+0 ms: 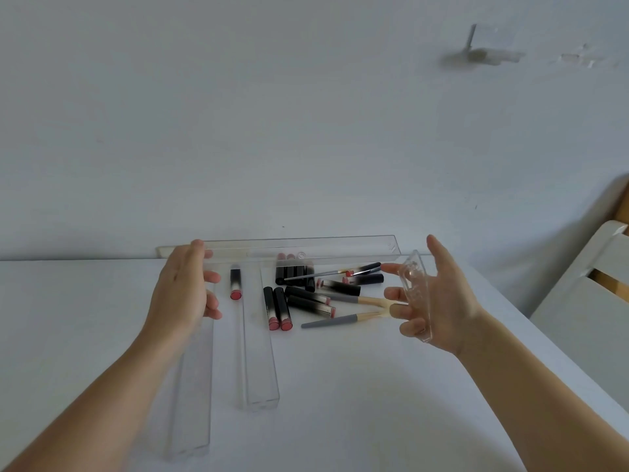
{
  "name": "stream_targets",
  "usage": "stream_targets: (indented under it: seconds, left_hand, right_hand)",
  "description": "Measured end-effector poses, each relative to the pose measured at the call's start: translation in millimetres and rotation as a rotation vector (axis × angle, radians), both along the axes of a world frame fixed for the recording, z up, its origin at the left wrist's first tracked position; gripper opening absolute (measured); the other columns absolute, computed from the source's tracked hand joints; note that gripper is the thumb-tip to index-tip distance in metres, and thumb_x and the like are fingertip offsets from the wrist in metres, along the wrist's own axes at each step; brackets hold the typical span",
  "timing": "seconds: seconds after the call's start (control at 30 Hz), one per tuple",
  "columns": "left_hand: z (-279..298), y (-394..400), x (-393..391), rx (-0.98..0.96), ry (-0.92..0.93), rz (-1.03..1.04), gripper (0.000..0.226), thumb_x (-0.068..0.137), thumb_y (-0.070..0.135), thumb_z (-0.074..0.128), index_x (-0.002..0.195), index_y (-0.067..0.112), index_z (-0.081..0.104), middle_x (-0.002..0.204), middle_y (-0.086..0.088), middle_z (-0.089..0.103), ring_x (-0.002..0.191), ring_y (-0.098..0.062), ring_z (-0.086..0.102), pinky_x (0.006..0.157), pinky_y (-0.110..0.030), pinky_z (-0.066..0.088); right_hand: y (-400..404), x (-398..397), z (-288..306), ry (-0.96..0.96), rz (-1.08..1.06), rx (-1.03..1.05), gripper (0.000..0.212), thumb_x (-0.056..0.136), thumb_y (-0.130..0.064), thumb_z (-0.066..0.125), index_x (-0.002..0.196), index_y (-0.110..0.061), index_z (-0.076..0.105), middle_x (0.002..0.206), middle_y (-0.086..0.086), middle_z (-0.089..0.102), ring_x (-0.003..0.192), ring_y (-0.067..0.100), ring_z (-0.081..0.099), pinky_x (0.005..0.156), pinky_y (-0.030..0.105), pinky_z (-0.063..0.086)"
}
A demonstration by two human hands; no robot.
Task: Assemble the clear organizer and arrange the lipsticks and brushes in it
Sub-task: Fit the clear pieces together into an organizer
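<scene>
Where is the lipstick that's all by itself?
In the head view, the lone lipstick lies left of the lipstick pile, just right of the left hand, on a clear tray lying on the white table.

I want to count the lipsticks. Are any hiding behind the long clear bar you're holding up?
Yes, a few lipsticks show blurrily through the long clear bar. I can't count them exactly.

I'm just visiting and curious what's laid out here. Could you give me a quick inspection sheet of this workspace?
Surface: white table, against a white wall.
Job's things: long clear plastic tray held up; two clear trays lying flat; black lipsticks with pink ends and grey-handled brushes heaped loosely.
Clutter: nothing seen.
Grips: left hand holds the long tray's end; right hand holds a small clear plastic piece.
Cables: nothing seen.
Surroundings: white chair at right.
</scene>
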State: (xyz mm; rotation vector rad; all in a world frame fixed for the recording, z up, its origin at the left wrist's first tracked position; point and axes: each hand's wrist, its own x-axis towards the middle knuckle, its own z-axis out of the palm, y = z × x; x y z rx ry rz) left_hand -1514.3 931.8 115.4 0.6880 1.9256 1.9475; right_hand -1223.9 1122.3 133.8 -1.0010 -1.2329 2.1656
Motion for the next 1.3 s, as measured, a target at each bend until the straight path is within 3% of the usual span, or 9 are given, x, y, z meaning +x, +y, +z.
stream_targets:
  seconds: [0.07, 0.23, 0.37, 0.53, 0.73, 0.97, 1.3]
  left_hand:
    - [1, 0, 0, 0.003, -0.002, -0.001, 0.044, 0.079, 0.068, 0.039, 0.093, 0.032, 0.06, 0.092, -0.011, 0.066, 0.037, -0.014, 0.051, 0.041, -0.032, 0.05]
    - [3, 0, 4, 0.036, -0.013, -0.01, 0.04, 0.083, 0.063, 0.039, 0.093, 0.031, 0.061, 0.092, -0.012, 0.065, 0.037, -0.016, 0.051, 0.04, -0.031, 0.051]
    - [3, -1, 5, 0.045, -0.005, -0.009, 0.038, 0.085, 0.06, 0.04, 0.093, 0.03, 0.062, 0.092, -0.011, 0.065, 0.038, -0.017, 0.051, 0.041, -0.031, 0.051]
    - [5, -2, 8, 0.011, 0.021, -0.041, 0.031, 0.083, 0.063, 0.04, 0.081, 0.042, 0.063, 0.095, -0.011, 0.066, 0.039, -0.018, 0.052, 0.043, -0.033, 0.052]
    - [2, -3, 9, -0.09, 0.144, -0.004, 0.031, 0.083, 0.064, 0.034, 0.081, 0.045, 0.058, 0.095, -0.006, 0.065, 0.038, -0.017, 0.051, 0.055, -0.033, 0.044]
    - [1, -2, 10, -0.1, 0.141, 0.004, 0.034, 0.082, 0.064, 0.031, 0.081, 0.043, 0.057, 0.094, -0.007, 0.064, 0.036, -0.016, 0.048, 0.054, -0.032, 0.041]
    - [-1, -3, 11, -0.134, 0.213, 0.029, 0.034, 0.085, 0.064, 0.029, 0.084, 0.043, 0.056, 0.091, -0.005, 0.064, 0.036, -0.015, 0.048, 0.052, -0.032, 0.041]
  right_hand:
    - [-2, -3, 0, -0.026, 0.036, 0.04, 0.088, 0.059, -0.085, 0.064, 0.12, -0.023, 0.07, 0.083, 0.007, 0.05, 0.059, 0.017, 0.033, 0.045, 0.023, 0.023]
    - [-7, -15, -7, 0.064, -0.03, 0.117, 0.063, 0.069, -0.063, 0.072, 0.12, -0.026, 0.067, 0.085, 0.003, 0.046, 0.055, 0.011, 0.035, 0.04, 0.021, 0.023]
    - [-6, -20, -8, 0.128, -0.102, 0.094, 0.067, 0.074, -0.076, 0.063, 0.123, -0.03, 0.066, 0.078, 0.002, 0.05, 0.054, 0.011, 0.035, 0.04, 0.02, 0.025]
    - [-2, -22, -8, 0.116, -0.079, 0.091, 0.056, 0.084, -0.077, 0.052, 0.119, -0.036, 0.069, 0.076, 0.002, 0.051, 0.055, 0.014, 0.034, 0.042, 0.023, 0.026]
    - [-2, -23, -13, 0.052, -0.082, 0.093, 0.066, 0.085, -0.081, 0.04, 0.117, -0.032, 0.07, 0.076, 0.003, 0.048, 0.055, 0.015, 0.032, 0.045, 0.024, 0.024]
    - [-2, -24, -15, 0.002, -0.065, 0.117, 0.082, 0.077, -0.09, 0.036, 0.121, -0.029, 0.067, 0.074, 0.003, 0.044, 0.054, 0.016, 0.03, 0.046, 0.026, 0.024]
    - [-4, -23, -9, 0.018, -0.041, 0.175, 0.088, 0.063, -0.094, 0.047, 0.119, -0.029, 0.066, 0.075, 0.002, 0.043, 0.055, 0.016, 0.031, 0.044, 0.026, 0.027]
